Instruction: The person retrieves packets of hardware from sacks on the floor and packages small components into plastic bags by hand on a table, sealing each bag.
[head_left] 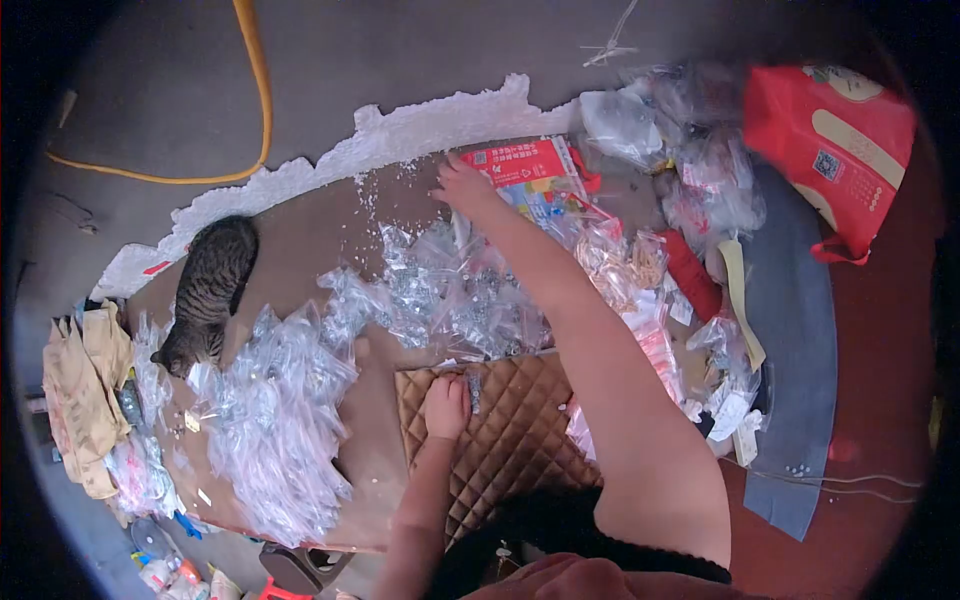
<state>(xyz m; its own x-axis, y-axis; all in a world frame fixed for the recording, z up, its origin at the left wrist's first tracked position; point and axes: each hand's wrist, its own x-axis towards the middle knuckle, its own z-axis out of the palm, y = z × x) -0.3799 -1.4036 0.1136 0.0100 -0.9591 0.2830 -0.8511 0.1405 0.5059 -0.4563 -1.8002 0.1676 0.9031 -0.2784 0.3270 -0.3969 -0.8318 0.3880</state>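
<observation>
My left hand rests on the brown quilted pad, its fingers curled in at the edge of a small clear plastic bag. What is inside that bag is too small to make out. Stretched far across the table, my right hand has its fingers apart beside a red printed bag. Just below it lies a heap of clear bags with small metallic pieces. Farther left spreads a large pile of clear plastic bags.
A tabby cat lies on the table's left side. White foam with a ragged edge lines the far side, with crumbs near it. Brown cloth hangs at the left. A red carrier bag stands at the right.
</observation>
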